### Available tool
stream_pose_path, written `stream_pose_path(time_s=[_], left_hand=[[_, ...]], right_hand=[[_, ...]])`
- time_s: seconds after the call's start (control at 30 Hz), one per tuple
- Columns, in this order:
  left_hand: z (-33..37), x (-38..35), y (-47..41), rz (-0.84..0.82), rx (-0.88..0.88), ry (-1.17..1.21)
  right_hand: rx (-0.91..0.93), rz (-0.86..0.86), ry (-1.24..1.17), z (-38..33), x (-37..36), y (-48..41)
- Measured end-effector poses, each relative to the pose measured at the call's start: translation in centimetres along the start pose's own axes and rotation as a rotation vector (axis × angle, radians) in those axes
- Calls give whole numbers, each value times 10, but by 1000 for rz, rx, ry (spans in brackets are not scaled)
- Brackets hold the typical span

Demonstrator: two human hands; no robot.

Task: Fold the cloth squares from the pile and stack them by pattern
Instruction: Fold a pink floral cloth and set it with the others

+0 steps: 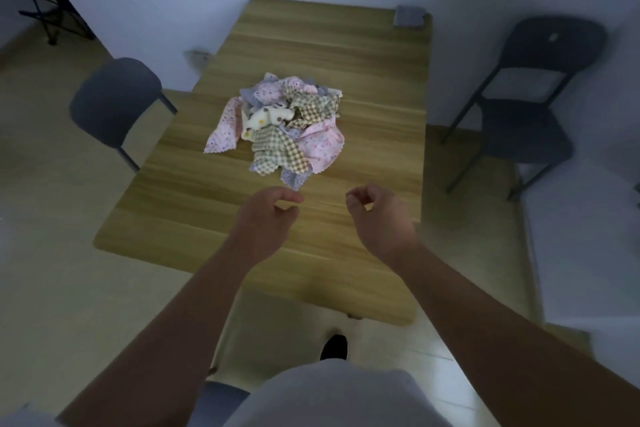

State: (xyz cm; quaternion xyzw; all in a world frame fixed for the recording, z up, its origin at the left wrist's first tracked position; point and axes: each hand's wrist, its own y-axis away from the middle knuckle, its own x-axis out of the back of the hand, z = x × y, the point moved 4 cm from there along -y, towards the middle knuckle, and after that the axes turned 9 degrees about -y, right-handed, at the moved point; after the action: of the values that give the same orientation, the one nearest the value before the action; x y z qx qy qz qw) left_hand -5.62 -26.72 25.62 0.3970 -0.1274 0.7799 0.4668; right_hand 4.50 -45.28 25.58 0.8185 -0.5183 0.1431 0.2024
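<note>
Cloths (277,121) sit in one tumbled pile near the middle of the tabletop (346,55). Pink floral, green-and-tan check, lilac and a cream print are all mixed together, and none that you can see is folded. Your left hand (266,218) and right hand (379,218) hover over the wood just short of the pile's near edge, apart from each other. Their fingers are loosely curled, thumb close to forefinger, and they hold nothing. The left is nearest a lilac corner (294,178) that pokes out toward you, though it doesn't seem to touch it. No sorted stacks show around the pile. A small grey thing (409,15) lies at the far right corner, too blurred to say whether it's a folded cloth. You look to be at the very start: every square is left to pull out, fold and stack by pattern.
</note>
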Motion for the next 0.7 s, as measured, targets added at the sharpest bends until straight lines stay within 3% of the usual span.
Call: stream_pose_path(time_s=[0.37,0.7], left_hand=[[-26,48,47,1,-34,-23],[-48,77,21,-60,-117,-19]], right_hand=[[40,25,-76,-24,-34,46],[-13,107,-98,-36,-76,51]])
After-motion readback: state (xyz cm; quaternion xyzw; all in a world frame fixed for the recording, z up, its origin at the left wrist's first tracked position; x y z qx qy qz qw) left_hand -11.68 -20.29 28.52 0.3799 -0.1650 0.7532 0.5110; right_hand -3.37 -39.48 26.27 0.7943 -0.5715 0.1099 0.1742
